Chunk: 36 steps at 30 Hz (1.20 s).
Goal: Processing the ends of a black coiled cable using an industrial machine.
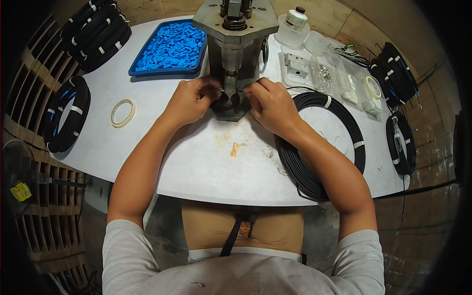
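A steel bench press (233, 54) stands at the table's far middle, its ram coming down over a dark base (231, 114). My left hand (194, 101) is at the left side of the ram, thumb and fingers pinched together; a small shiny bit shows at the tips, too small to name. Across from it my right hand (272, 104) is closed in a pinch close to the ram's right side. A black cable runs from a large coil (359, 128) to behind this hand, and its end appears to be between the fingers. My right forearm passes over the coil.
A blue tray (133, 73) of small blue pieces lies left of the press. Tape (123, 113) and black coils (69, 113) lie farther left. Right stand a white bottle (296, 19), clear boxes of small parts (324, 73), pliers (350, 48) and more coils (400, 142).
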Each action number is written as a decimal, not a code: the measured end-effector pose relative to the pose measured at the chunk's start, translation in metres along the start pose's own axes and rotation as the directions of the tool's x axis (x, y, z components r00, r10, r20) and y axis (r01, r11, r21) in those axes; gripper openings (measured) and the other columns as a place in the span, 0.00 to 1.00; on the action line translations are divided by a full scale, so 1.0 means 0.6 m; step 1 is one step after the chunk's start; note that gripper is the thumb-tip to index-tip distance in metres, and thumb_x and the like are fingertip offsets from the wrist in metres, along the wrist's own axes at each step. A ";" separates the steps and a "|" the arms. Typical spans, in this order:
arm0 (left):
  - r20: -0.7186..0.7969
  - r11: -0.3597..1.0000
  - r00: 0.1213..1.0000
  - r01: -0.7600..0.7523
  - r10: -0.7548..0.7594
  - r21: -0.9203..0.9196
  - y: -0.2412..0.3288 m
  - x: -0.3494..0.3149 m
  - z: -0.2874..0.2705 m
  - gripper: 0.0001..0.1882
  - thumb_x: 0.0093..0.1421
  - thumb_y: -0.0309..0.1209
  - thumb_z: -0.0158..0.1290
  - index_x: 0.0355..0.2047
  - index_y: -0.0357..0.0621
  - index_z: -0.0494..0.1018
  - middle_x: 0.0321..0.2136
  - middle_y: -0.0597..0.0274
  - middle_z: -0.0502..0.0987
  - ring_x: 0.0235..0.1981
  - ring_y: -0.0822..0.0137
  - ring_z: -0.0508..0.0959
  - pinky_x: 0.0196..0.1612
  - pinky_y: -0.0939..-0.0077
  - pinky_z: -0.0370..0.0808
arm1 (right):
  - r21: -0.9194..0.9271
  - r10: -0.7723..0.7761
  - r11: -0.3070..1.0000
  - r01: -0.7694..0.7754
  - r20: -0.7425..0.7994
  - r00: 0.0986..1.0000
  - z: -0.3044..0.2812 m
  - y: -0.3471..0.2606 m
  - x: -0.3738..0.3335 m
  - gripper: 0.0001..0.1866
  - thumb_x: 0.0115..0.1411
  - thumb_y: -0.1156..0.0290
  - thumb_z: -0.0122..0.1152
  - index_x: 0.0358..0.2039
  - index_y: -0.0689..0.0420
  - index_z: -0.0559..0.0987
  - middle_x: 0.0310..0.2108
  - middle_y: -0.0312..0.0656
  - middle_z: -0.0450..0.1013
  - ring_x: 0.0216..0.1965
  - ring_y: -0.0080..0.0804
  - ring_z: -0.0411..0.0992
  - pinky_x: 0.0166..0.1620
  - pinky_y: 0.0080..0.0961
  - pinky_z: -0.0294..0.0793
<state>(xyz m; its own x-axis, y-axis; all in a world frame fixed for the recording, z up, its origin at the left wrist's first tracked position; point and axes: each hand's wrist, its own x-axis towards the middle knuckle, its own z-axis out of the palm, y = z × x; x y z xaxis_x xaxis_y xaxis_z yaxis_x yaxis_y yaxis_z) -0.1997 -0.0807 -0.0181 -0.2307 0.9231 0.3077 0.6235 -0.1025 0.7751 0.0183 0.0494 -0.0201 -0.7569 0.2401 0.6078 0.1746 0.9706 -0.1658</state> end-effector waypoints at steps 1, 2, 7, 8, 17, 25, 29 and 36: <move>-0.006 1.000 1.000 -0.015 0.015 0.018 0.001 0.000 0.000 0.08 0.65 0.23 0.56 0.43 0.38 0.82 0.34 0.51 0.87 0.38 0.59 0.87 0.47 0.68 0.81 | 0.003 0.002 1.000 -0.002 -0.003 1.000 0.000 0.000 0.000 0.10 0.59 0.80 0.64 0.41 0.56 0.81 0.36 0.42 0.77 0.35 0.46 0.76 0.42 0.39 0.74; -0.006 1.000 1.000 -0.015 0.015 0.018 0.000 0.000 0.000 0.08 0.65 0.23 0.56 0.43 0.38 0.82 0.34 0.51 0.87 0.38 0.59 0.87 0.47 0.68 0.81 | 0.003 0.002 1.000 -0.002 -0.003 1.000 0.000 -0.001 0.000 0.10 0.59 0.80 0.64 0.41 0.56 0.81 0.36 0.42 0.77 0.35 0.46 0.76 0.42 0.39 0.74; -0.024 1.000 0.999 -0.023 0.023 0.008 -0.003 0.000 0.002 0.08 0.65 0.25 0.57 0.42 0.38 0.83 0.33 0.50 0.86 0.37 0.58 0.87 0.46 0.66 0.81 | 0.013 0.008 1.000 -0.008 -0.002 1.000 0.000 0.000 0.000 0.10 0.59 0.79 0.64 0.41 0.55 0.81 0.36 0.42 0.77 0.35 0.46 0.76 0.41 0.39 0.74; -0.023 1.000 0.999 -0.023 0.023 0.008 -0.004 0.000 0.003 0.08 0.65 0.25 0.57 0.42 0.38 0.83 0.33 0.50 0.86 0.37 0.58 0.87 0.46 0.66 0.81 | 0.012 0.008 1.000 -0.008 -0.002 1.000 0.000 0.000 0.000 0.10 0.59 0.79 0.64 0.41 0.55 0.81 0.36 0.42 0.77 0.35 0.46 0.76 0.41 0.39 0.74; 0.004 1.000 1.000 0.029 -0.029 -0.007 -0.005 0.001 0.001 0.09 0.64 0.27 0.60 0.43 0.38 0.83 0.33 0.50 0.86 0.36 0.60 0.86 0.45 0.67 0.80 | 0.015 0.016 1.000 -0.016 0.002 1.000 -0.002 -0.002 0.001 0.09 0.61 0.74 0.68 0.42 0.55 0.83 0.36 0.43 0.77 0.35 0.47 0.76 0.41 0.40 0.74; -0.022 1.000 1.000 0.003 -0.002 0.025 -0.002 0.001 0.003 0.09 0.65 0.27 0.60 0.43 0.38 0.83 0.33 0.49 0.86 0.36 0.58 0.87 0.45 0.68 0.80 | 0.004 0.003 1.000 -0.003 -0.025 1.000 0.002 0.003 0.000 0.07 0.61 0.74 0.68 0.41 0.55 0.83 0.35 0.43 0.78 0.35 0.48 0.76 0.41 0.40 0.74; -0.014 1.000 1.000 -0.018 0.018 0.005 -0.004 0.000 0.002 0.08 0.65 0.26 0.59 0.42 0.38 0.82 0.34 0.49 0.86 0.37 0.57 0.87 0.46 0.67 0.80 | 0.005 -0.001 1.000 0.001 -0.029 1.000 0.002 0.002 0.002 0.07 0.61 0.74 0.68 0.40 0.56 0.83 0.35 0.43 0.78 0.34 0.48 0.76 0.40 0.40 0.74; -0.002 0.999 1.000 -0.013 0.013 0.033 0.004 0.001 0.001 0.08 0.65 0.22 0.55 0.42 0.37 0.81 0.35 0.51 0.87 0.39 0.58 0.88 0.48 0.67 0.81 | 0.002 0.002 1.000 -0.002 -0.023 1.000 0.000 0.002 0.001 0.06 0.61 0.74 0.68 0.39 0.57 0.83 0.34 0.43 0.77 0.34 0.48 0.76 0.40 0.40 0.74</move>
<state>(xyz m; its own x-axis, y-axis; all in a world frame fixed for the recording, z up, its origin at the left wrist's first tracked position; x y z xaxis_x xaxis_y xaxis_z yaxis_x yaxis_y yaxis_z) -0.1982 -0.0803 -0.0165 -0.2242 0.9207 0.3195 0.6509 -0.1025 0.7522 0.0180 0.0507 -0.0198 -0.7420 0.2427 0.6250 0.1749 0.9700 -0.1690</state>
